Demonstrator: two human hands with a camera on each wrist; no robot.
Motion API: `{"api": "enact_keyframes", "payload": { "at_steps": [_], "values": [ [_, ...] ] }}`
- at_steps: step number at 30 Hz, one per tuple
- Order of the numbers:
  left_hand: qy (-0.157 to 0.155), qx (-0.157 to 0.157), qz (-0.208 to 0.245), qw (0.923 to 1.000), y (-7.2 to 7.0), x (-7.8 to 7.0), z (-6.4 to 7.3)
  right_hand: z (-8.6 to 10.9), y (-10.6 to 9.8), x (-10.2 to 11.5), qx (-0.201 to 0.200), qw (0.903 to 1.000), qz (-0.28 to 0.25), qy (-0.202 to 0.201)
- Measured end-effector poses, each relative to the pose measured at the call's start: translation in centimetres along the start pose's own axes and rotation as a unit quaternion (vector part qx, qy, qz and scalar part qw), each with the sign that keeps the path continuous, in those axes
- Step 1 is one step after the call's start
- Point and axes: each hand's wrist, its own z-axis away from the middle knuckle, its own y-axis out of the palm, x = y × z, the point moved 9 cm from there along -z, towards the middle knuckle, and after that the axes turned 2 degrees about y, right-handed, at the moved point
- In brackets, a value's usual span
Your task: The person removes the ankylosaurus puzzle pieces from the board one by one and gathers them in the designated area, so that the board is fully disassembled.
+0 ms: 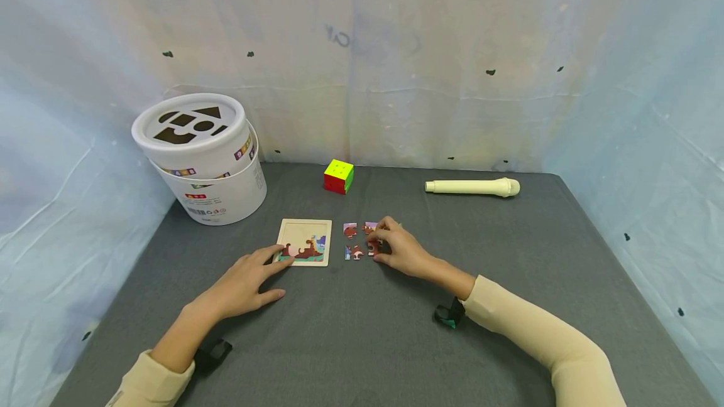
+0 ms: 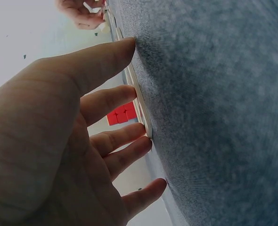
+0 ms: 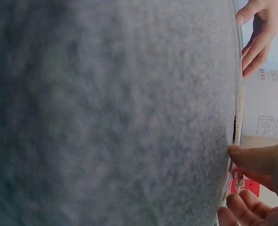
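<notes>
A square wooden puzzle board (image 1: 300,232) lies left of the table's middle, its lower part filled with a picture of brown and pink shapes. The fingertips of my left hand (image 1: 240,284) rest on its left edge, fingers spread; in the left wrist view they touch the board's thin rim (image 2: 143,106). To the right, my right hand (image 1: 404,251) pinches a dark red puzzle piece (image 1: 372,249) between thumb and fingers, low at the cloth. Several loose puzzle pieces (image 1: 350,230) lie between board and right hand, some partly hidden under the fingers.
A white bucket (image 1: 226,200) with a shape-hole lid (image 1: 195,124) stands at the back left. Behind the pieces sits a toy cube (image 1: 339,176) with yellow, red and green faces. A cream toy microphone (image 1: 472,187) lies at the back right on the grey cloth (image 1: 362,331).
</notes>
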Motion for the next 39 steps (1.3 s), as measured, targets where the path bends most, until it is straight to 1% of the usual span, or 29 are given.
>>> {"api": "enact_keyframes", "payload": {
  "at_steps": [5,8,12,15,21,26,34,39],
  "values": [
    [0.002,-0.003,-0.002,1.0000,-0.07,-0.07,-0.02,0.11,0.22,0.06,0.008,0.9999,-0.011,-0.001],
    [0.003,-0.005,-0.002,1.0000,-0.08,-0.10,-0.03,0.13,0.21,0.07,0.006,1.0000,0.001,-0.001],
    [0.002,-0.003,0.000,1.0000,-0.03,-0.08,0.01,0.14,-0.02,0.13,-0.006,0.9996,0.026,-0.007],
    [0.000,-0.002,0.000,1.0000,0.01,-0.04,0.03,0.17,-0.13,0.11,-0.009,0.9994,0.031,-0.009],
    [-0.002,0.001,0.000,1.0000,0.01,0.01,-0.02,0.20,-0.11,-0.07,-0.004,0.9996,0.029,-0.005],
    [-0.003,0.003,0.002,1.0000,0.03,0.05,-0.05,0.16,-0.13,0.03,-0.003,0.9995,0.028,-0.013],
    [-0.001,-0.002,0.003,1.0000,-0.04,0.04,-0.03,0.13,-0.14,0.28,0.004,0.9993,0.029,-0.022],
    [0.002,-0.004,0.000,1.0000,-0.02,0.02,-0.02,0.11,-0.04,0.30,0.012,0.9993,0.029,-0.019]
  ]
}}
